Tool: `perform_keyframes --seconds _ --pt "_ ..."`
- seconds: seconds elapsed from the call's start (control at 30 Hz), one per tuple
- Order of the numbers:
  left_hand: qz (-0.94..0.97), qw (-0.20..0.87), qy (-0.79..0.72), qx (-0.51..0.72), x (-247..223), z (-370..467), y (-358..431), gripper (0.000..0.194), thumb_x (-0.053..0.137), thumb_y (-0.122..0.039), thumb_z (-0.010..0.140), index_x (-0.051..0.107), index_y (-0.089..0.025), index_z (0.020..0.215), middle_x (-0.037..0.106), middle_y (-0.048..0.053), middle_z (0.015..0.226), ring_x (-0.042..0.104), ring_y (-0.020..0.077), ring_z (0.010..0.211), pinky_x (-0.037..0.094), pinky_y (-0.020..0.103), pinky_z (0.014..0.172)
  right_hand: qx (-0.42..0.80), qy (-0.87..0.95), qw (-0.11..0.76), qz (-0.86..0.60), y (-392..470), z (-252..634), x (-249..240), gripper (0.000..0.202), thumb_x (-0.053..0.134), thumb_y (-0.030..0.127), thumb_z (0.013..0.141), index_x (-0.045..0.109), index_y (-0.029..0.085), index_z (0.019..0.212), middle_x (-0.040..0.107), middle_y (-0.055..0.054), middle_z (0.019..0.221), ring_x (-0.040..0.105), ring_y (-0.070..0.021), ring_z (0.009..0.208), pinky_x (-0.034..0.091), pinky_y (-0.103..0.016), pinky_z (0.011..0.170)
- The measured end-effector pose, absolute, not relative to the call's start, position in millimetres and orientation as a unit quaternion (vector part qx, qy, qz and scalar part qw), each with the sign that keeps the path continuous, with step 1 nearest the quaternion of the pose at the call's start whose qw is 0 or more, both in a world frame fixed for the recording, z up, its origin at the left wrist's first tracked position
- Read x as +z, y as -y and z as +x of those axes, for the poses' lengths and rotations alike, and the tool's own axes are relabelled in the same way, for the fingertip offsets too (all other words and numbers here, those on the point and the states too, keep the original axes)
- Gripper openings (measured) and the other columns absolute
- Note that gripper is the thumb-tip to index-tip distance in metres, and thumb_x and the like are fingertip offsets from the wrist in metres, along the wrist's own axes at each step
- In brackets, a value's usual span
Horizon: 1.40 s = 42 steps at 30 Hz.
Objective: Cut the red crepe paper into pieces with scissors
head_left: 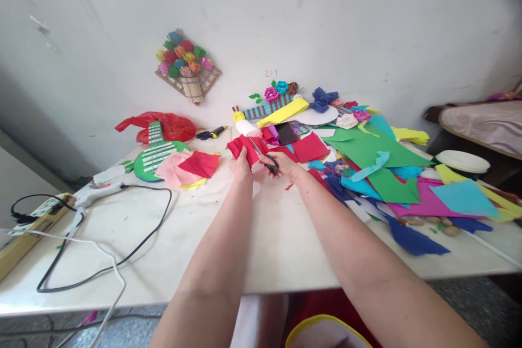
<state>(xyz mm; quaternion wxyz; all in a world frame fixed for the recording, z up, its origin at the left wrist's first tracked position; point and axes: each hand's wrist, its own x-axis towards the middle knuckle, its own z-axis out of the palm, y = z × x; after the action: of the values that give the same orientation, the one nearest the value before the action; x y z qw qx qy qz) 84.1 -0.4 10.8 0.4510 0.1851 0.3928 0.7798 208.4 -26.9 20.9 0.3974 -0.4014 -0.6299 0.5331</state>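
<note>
My left hand [241,166] is closed on a piece of red paper [235,147] above the middle of the table. Close on its right, my right hand [284,164] grips black-handled scissors [271,163]. The scissor blades point up and to the left, beside the red paper. Another red sheet [310,147] lies just beyond my right hand. Small red scraps [289,186] rest on the table below it.
Coloured paper [402,196] is heaped at the right. At the left are a green guitar-shaped piece [141,166], pink paper [173,169], a glue gun [98,193] with a looping cord and pliers [211,133]. A white lid [463,161] lies far right.
</note>
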Motion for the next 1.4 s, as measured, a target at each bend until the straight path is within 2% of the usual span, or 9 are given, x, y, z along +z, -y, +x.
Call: perform_keyframes --seconds 0.3,0.93,1.2,1.4 --pt "0.202 0.454 -0.415 0.762 11.9 85.4 2.2 0.01 0.066 -0.019 0.07 0.06 -0.012 0.075 0.062 0.003 0.064 0.064 0.0154 0.066 0.051 0.023 0.06 0.533 0.646 0.397 -0.375 26.6 210.0 20.2 0.037 0.06 0.051 0.074 0.052 0.015 0.07 0.054 0.003 0.05 0.046 -0.0054 0.035 0.021 -0.016 0.028" --pt "0.183 0.473 -0.365 0.781 8.9 82.4 0.0 0.007 0.065 -0.015 0.07 0.06 -0.013 0.074 0.064 0.002 0.067 0.063 0.0133 0.062 0.051 0.025 0.064 0.515 0.649 0.421 -0.369 22.0 202.8 19.6 0.031 0.065 0.044 0.07 0.052 0.016 0.068 0.052 0.005 0.047 0.044 -0.005 0.036 0.027 -0.015 0.032" --pt "0.201 0.452 -0.411 0.766 7.6 78.8 1.9 0.011 0.068 -0.019 0.068 0.061 -0.013 0.076 0.063 0.004 0.067 0.065 0.0159 0.069 0.051 0.023 0.061 0.525 0.648 0.392 -0.388 22.7 207.1 21.0 0.03 0.064 0.042 0.072 0.053 0.015 0.068 0.053 0.004 0.047 0.045 -0.0051 0.034 0.026 -0.015 0.03" --pt "0.201 0.452 -0.406 0.769 6.4 78.8 -0.1 0.011 0.067 -0.019 0.07 0.062 -0.012 0.077 0.065 0.004 0.07 0.066 0.0163 0.071 0.052 0.025 0.065 0.514 0.659 0.38 -0.396 21.5 209.5 18.8 0.032 0.062 0.046 0.073 0.052 0.015 0.069 0.054 0.003 0.048 0.045 -0.0051 0.034 0.023 -0.015 0.029"
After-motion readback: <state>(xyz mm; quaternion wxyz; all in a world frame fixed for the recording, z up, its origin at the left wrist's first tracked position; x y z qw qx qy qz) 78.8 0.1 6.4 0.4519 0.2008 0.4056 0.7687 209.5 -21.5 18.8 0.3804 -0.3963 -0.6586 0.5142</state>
